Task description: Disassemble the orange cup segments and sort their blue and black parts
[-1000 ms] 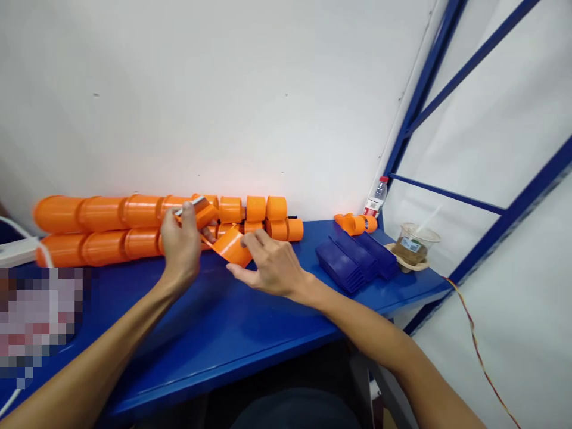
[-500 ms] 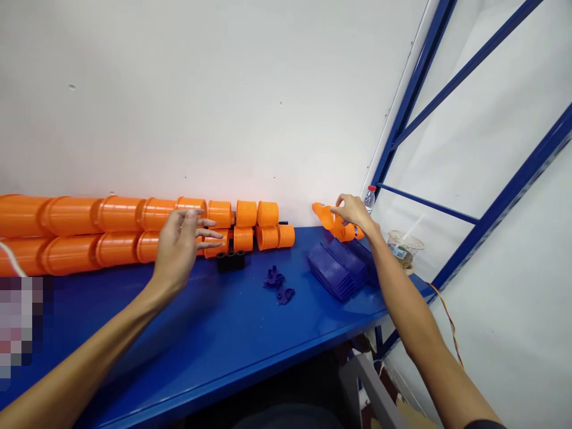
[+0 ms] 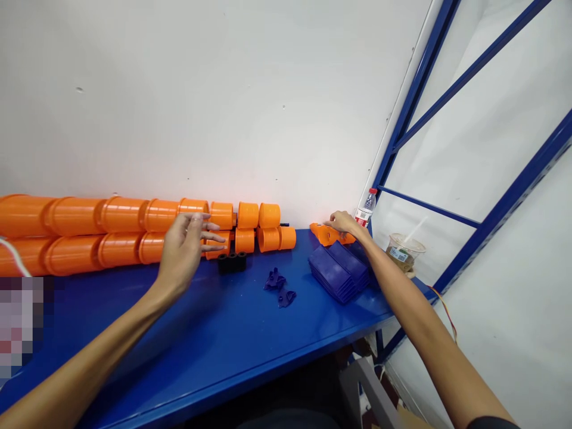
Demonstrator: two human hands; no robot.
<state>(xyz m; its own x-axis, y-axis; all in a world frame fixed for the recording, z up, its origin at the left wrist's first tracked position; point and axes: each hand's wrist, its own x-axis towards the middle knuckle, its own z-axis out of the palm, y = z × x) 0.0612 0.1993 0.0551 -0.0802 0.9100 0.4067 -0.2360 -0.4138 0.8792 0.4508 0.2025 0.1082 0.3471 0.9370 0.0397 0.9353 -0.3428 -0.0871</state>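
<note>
My left hand [image 3: 185, 247] hovers, fingers spread and holding nothing, in front of the row of orange cylinders [image 3: 123, 215]. At the back right, my right hand [image 3: 342, 221] has its fingertips bent down onto an orange curved piece [image 3: 322, 233], low by the wall. More orange shows under that hand, partly hidden. Nearer me lies a stack of dark blue flat pieces [image 3: 333, 271]. Two small dark blue parts [image 3: 280, 287] lie mid-table, and a black part with round holes [image 3: 232, 263] stands before the cylinders.
The blue table [image 3: 250, 333] runs along a white wall. A red-capped bottle [image 3: 366, 207] and a plastic cup with straw [image 3: 404, 250] stand at its right end, beside a blue metal frame [image 3: 429, 208]. A grey chair part [image 3: 370, 387] is below the front edge.
My right hand has come down with the orange piece, which was raised and now sits lower. More of the bottle shows. My left hand stays spread in nearly the same place.
</note>
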